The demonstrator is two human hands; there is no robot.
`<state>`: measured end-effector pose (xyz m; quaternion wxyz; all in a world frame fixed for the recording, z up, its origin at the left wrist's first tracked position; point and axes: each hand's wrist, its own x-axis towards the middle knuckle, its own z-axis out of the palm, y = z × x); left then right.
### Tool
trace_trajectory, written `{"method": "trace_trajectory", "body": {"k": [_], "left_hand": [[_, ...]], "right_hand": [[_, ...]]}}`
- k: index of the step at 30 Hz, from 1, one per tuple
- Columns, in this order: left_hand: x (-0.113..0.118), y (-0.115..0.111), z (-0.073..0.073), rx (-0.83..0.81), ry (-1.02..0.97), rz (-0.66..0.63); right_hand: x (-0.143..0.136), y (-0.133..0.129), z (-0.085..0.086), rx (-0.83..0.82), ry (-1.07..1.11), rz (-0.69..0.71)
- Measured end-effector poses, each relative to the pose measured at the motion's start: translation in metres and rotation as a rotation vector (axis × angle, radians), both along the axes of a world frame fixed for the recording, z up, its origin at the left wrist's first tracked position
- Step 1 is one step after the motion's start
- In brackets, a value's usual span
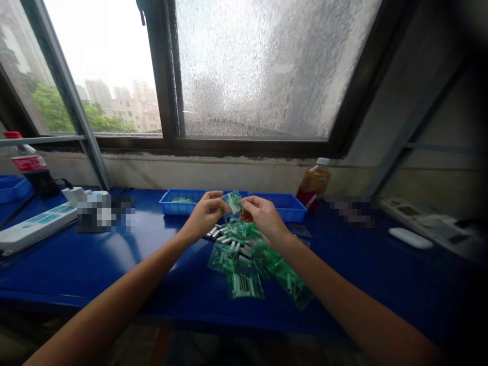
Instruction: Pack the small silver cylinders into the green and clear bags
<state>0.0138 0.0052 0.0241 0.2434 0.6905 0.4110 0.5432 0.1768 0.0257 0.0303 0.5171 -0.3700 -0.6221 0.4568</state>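
Above a pile on the blue table, my left hand (208, 213) pinches the left side of a small green circuit board (232, 201) with pale markings. My right hand (265, 216) grips its right edge, fingertips closed together. Whether the board is inside a clear bag, I cannot tell. Below both hands lies a heap of clear, green-tinted plastic bags (246, 285), with white and black strip-like pieces (244, 250) among them. My right hand and forearm cover part of this heap.
Behind my hands stand a blue tray (164, 207) with green pieces in it and another blue tray (295, 209). A bottle of orange drink (315, 180) is at the back right. Leftward lie a white power strip (41, 223) and a cola bottle (30, 162). A white oblong object (410, 238) rests at right.
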Motion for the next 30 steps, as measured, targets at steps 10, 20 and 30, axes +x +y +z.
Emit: {"method": "trace_trajectory", "body": {"k": [10,20,30], "left_hand": [[-0.004,-0.002,0.007,-0.598,-0.347,-0.121],[-0.003,-0.005,0.009,-0.065,-0.155,0.050],[0.004,-0.007,0.002,0.189,0.336,-0.011]], "right_hand": [[-0.003,-0.012,-0.001,0.862,-0.473,-0.194],[-0.004,-0.013,-0.001,0.644,-0.503,-0.190],[0.001,-0.005,-0.003,0.392,-0.304,-0.087]]}}
